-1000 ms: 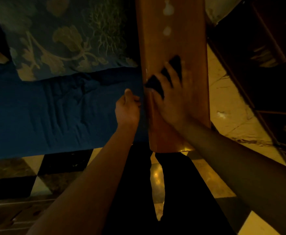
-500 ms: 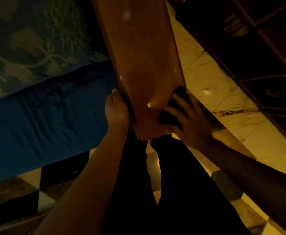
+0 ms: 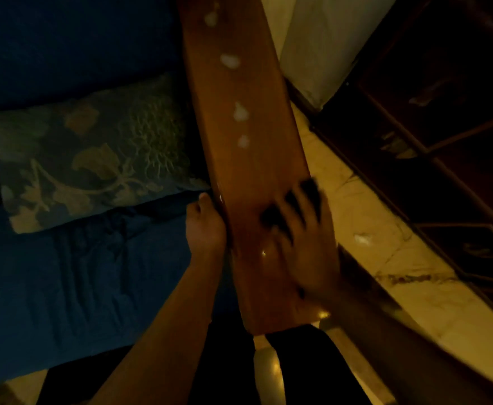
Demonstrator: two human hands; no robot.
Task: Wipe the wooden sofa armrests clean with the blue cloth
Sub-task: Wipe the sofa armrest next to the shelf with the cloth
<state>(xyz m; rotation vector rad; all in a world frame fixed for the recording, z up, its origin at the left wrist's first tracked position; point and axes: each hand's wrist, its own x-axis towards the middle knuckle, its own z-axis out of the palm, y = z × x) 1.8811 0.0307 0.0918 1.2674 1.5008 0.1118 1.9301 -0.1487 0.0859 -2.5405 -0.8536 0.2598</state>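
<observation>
A long wooden armrest (image 3: 245,159) runs from the top centre down to its near end above my legs. Pale reflections dot its upper part. My right hand (image 3: 303,244) lies flat on the armrest's lower right part, fingers spread, pressing a dark cloth (image 3: 271,214) that shows between and beyond the fingers; the hand is blurred. My left hand (image 3: 205,226) holds the armrest's left edge, with the thumb pointing up along the wood and the fingers hidden beneath.
The sofa's blue seat cushion (image 3: 78,282) and a floral pillow (image 3: 87,159) lie to the left. A marble tiled floor (image 3: 385,258) is on the right, bordered by dark wooden furniture (image 3: 444,141). A pale wall corner (image 3: 312,54) stands behind.
My right hand with the cloth has slid from the armrest's near right corner up onto its top surface. The view has tilted up, showing more of the armrest. My left hand stays on the edge.
</observation>
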